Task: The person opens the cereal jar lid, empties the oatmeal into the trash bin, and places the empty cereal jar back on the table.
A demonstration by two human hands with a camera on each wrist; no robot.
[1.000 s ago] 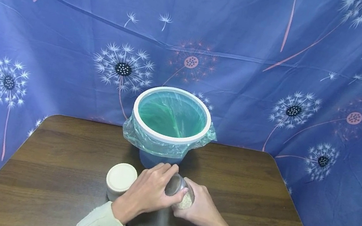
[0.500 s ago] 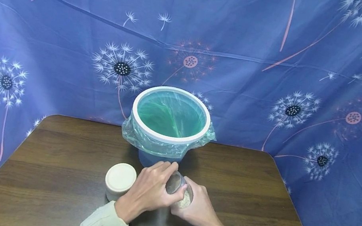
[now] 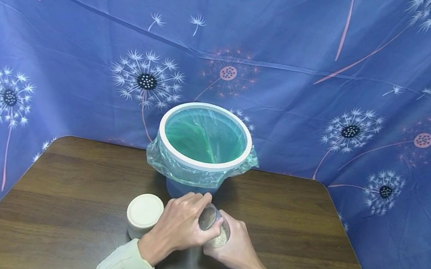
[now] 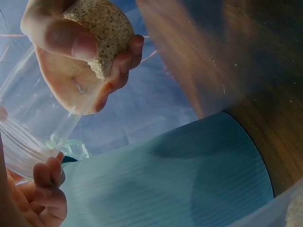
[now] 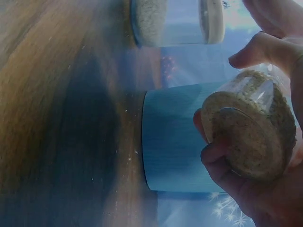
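Note:
Over the table, in front of the bin, both hands hold a clear jar [image 3: 220, 239] tilted, with pale flaky grain lying in its bottom. My right hand [image 3: 238, 245] is wrapped round the jar's body, fingers under its base in the right wrist view. My left hand [image 3: 181, 223] grips the clear, ridged top end [image 4: 22, 146], thumb on the near side. Whether that end is a separate lid or the threaded neck, I cannot tell. Left of my left hand, a second jar [image 3: 143, 214] with a cream lid stands upright; grain shows inside it in the right wrist view.
A blue bin [image 3: 179, 189] with a white rim ring and a green-tinted plastic liner stands at the back of the brown wooden table [image 3: 72, 186]. The liner hangs over its rim. Behind it is a blue dandelion-print cloth [image 3: 283, 93].
Both hands stay on the jar, nearly in place. My right wrist has shifted slightly to the left since the first frame. The bin and the cream-lidded jar stand where they were.

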